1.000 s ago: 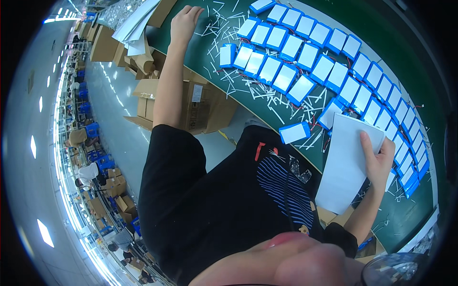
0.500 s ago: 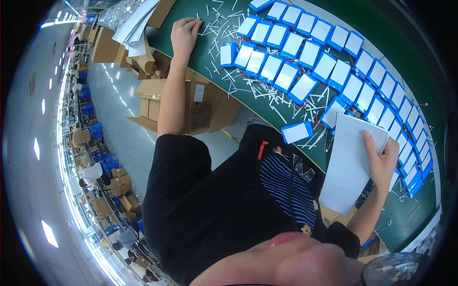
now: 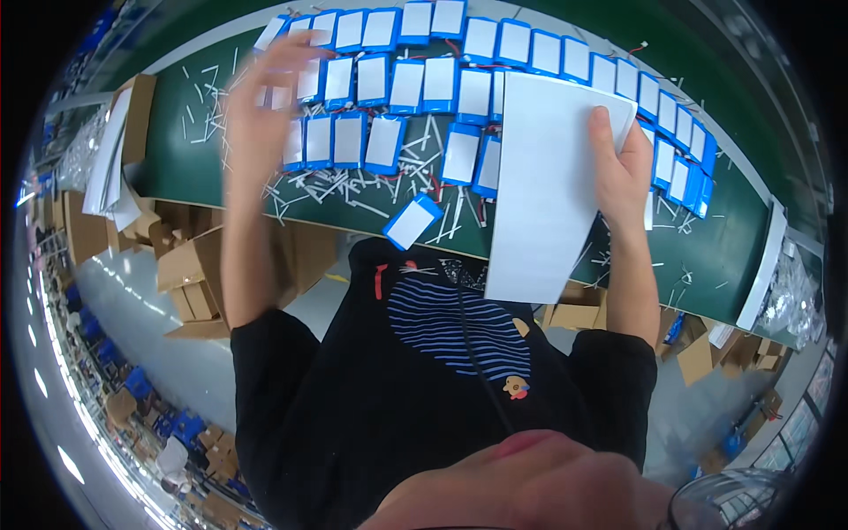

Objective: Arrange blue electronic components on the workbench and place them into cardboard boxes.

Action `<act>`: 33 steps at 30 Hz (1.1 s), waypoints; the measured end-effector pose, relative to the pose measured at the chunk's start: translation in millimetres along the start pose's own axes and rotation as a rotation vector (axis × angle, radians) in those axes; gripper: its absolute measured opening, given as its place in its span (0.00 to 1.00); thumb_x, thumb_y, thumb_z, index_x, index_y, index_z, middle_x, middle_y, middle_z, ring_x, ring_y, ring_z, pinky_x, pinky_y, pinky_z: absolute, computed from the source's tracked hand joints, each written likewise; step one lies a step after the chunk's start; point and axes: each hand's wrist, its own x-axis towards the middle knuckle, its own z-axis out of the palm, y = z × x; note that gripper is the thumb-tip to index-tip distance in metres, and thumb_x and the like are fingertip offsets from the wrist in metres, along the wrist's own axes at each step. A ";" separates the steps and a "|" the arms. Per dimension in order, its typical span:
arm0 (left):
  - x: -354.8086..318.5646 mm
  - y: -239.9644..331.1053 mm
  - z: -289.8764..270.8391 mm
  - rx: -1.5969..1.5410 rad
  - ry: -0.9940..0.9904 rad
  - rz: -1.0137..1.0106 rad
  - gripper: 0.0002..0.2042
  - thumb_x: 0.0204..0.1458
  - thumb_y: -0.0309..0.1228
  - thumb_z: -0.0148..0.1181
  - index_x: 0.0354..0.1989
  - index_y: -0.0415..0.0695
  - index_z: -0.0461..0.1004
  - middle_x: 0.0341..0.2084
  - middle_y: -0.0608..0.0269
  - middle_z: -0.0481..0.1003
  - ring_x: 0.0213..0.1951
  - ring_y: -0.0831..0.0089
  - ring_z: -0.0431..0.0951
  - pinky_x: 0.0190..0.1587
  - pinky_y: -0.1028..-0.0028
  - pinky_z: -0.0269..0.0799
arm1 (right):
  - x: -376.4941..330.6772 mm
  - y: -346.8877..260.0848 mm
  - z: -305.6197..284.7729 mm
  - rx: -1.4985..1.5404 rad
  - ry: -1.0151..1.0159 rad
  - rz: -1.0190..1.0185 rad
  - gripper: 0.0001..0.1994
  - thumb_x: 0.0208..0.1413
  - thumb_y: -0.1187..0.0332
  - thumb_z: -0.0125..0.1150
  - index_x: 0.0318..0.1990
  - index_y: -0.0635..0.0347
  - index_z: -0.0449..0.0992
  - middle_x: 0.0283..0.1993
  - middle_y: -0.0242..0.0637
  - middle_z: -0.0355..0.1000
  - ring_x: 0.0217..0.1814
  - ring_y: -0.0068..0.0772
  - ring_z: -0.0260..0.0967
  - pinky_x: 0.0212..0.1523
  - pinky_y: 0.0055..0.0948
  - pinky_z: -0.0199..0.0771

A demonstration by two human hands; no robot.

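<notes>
A stack of white sheets [image 3: 548,185] is gripped in my right hand [image 3: 621,172], thumb on the face and fingers behind. It hangs over the table's front edge and hides part of the rows of blue battery packs. My left hand [image 3: 265,97] hovers at the left end of those rows, smeared by motion; whether it holds anything cannot be made out. The packs, such as this battery pack [image 3: 386,141], carry white rectangles on top and thin red wires. One loose battery pack [image 3: 412,223] sits tilted near the front edge.
White strips [image 3: 331,187] litter the green table [image 3: 181,168]. Cardboard boxes [image 3: 199,278] stand below at the left, and a carton with papers [image 3: 119,150] sits by the table's left end. Clear plastic bags [image 3: 795,291] are at the right end. Other people work in the distance.
My view has swung left to right across the table, so it now faces the rows squarely. My left hand has left the scattered strips for the left end of the packs. My right hand keeps the sheets.
</notes>
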 end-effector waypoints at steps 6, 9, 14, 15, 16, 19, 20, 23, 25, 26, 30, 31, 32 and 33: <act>-20.3 101.5 144.5 -0.570 -0.286 -0.173 0.16 0.73 0.40 0.42 0.45 0.38 0.70 0.30 0.59 0.76 0.29 0.73 0.75 0.31 0.75 0.67 | 1.4 4.0 -1.1 0.128 0.128 -0.046 0.19 0.73 0.55 0.50 0.47 0.66 0.74 0.33 0.32 0.75 0.30 0.18 0.68 0.31 0.16 0.67; -1.1 110.1 153.0 -0.619 -0.222 -0.190 0.21 0.73 0.45 0.43 0.38 0.38 0.70 0.26 0.64 0.73 0.26 0.76 0.73 0.29 0.74 0.66 | -5.0 8.9 -1.5 0.123 0.134 -0.167 0.20 0.75 0.54 0.47 0.47 0.65 0.74 0.32 0.31 0.74 0.30 0.17 0.67 0.31 0.16 0.65; 13.3 98.2 178.0 -0.837 -0.335 -0.591 0.26 0.72 0.50 0.43 0.40 0.36 0.74 0.30 0.59 0.76 0.31 0.72 0.77 0.35 0.75 0.70 | 2.2 9.4 5.5 0.074 0.175 -0.228 0.20 0.75 0.54 0.47 0.45 0.65 0.74 0.30 0.30 0.73 0.28 0.17 0.66 0.29 0.17 0.64; 13.3 102.9 177.5 -0.834 -0.339 -0.592 0.26 0.72 0.50 0.43 0.40 0.36 0.74 0.30 0.59 0.76 0.31 0.72 0.77 0.35 0.75 0.70 | 2.9 9.3 7.3 0.076 0.179 -0.225 0.20 0.75 0.54 0.47 0.45 0.65 0.74 0.30 0.30 0.73 0.28 0.17 0.66 0.29 0.17 0.64; 12.9 110.4 174.5 -0.834 -0.349 -0.642 0.27 0.71 0.52 0.43 0.42 0.35 0.75 0.31 0.58 0.77 0.34 0.70 0.78 0.37 0.74 0.71 | 4.6 7.6 10.3 0.095 0.173 -0.231 0.19 0.74 0.55 0.48 0.43 0.64 0.74 0.29 0.31 0.73 0.27 0.18 0.66 0.28 0.17 0.63; 14.4 131.5 166.4 -0.838 -0.394 -0.790 0.32 0.69 0.58 0.43 0.46 0.34 0.76 0.36 0.54 0.78 0.41 0.65 0.80 0.45 0.72 0.75 | 7.7 4.8 15.4 0.139 0.172 -0.243 0.18 0.73 0.56 0.51 0.38 0.63 0.74 0.26 0.32 0.72 0.24 0.22 0.65 0.26 0.18 0.63; 15.4 131.9 165.5 -0.836 -0.399 -0.791 0.32 0.69 0.58 0.43 0.46 0.34 0.76 0.36 0.54 0.78 0.41 0.65 0.80 0.45 0.72 0.75 | 7.6 5.9 15.0 0.139 0.175 -0.240 0.18 0.73 0.56 0.51 0.38 0.63 0.74 0.26 0.32 0.72 0.24 0.22 0.65 0.26 0.18 0.63; 18.3 129.6 158.6 -0.689 -0.430 -0.747 0.35 0.68 0.61 0.41 0.51 0.35 0.75 0.43 0.50 0.78 0.48 0.58 0.79 0.52 0.66 0.75 | 6.1 10.0 10.0 0.033 0.160 -0.201 0.17 0.73 0.57 0.51 0.42 0.65 0.75 0.28 0.32 0.74 0.26 0.19 0.66 0.26 0.18 0.65; 16.6 115.5 159.4 -0.648 -0.337 -0.555 0.34 0.66 0.60 0.45 0.53 0.36 0.76 0.48 0.49 0.77 0.52 0.55 0.78 0.55 0.63 0.74 | 7.3 9.4 6.7 -0.017 0.166 -0.193 0.17 0.73 0.57 0.51 0.44 0.66 0.76 0.29 0.32 0.74 0.26 0.19 0.66 0.26 0.19 0.65; 14.5 99.2 165.1 -0.651 -0.232 -0.381 0.31 0.66 0.59 0.49 0.52 0.37 0.76 0.50 0.50 0.77 0.54 0.54 0.77 0.56 0.62 0.74 | 9.0 7.8 5.9 -0.035 0.179 -0.216 0.17 0.73 0.58 0.51 0.44 0.66 0.76 0.29 0.33 0.75 0.26 0.19 0.67 0.27 0.18 0.66; 21.1 81.0 177.5 -0.794 0.099 0.061 0.21 0.61 0.49 0.62 0.53 0.45 0.77 0.54 0.55 0.76 0.59 0.59 0.74 0.60 0.64 0.72 | 7.5 10.3 -1.2 -0.126 0.230 -0.254 0.16 0.73 0.59 0.52 0.46 0.66 0.77 0.31 0.35 0.77 0.27 0.21 0.69 0.27 0.18 0.67; 22.3 81.3 170.2 -0.600 0.003 0.292 0.20 0.60 0.47 0.63 0.53 0.47 0.78 0.55 0.56 0.76 0.60 0.60 0.74 0.61 0.64 0.71 | 8.0 12.6 -1.9 -0.106 0.236 -0.265 0.17 0.72 0.58 0.53 0.45 0.66 0.77 0.30 0.36 0.77 0.26 0.22 0.70 0.26 0.18 0.67; 24.8 82.8 158.6 -0.394 -0.088 0.520 0.19 0.58 0.45 0.65 0.53 0.49 0.78 0.55 0.58 0.76 0.61 0.62 0.73 0.62 0.65 0.70 | 9.2 13.5 -1.4 -0.081 0.240 -0.278 0.17 0.72 0.57 0.53 0.45 0.66 0.77 0.30 0.36 0.78 0.25 0.24 0.71 0.24 0.19 0.68; 28.4 82.8 148.6 -0.178 -0.166 0.744 0.18 0.57 0.44 0.67 0.53 0.51 0.78 0.56 0.60 0.76 0.62 0.63 0.72 0.62 0.65 0.70 | 12.1 13.9 -1.2 -0.056 0.239 -0.297 0.18 0.71 0.56 0.54 0.45 0.66 0.78 0.30 0.37 0.78 0.24 0.25 0.72 0.23 0.20 0.68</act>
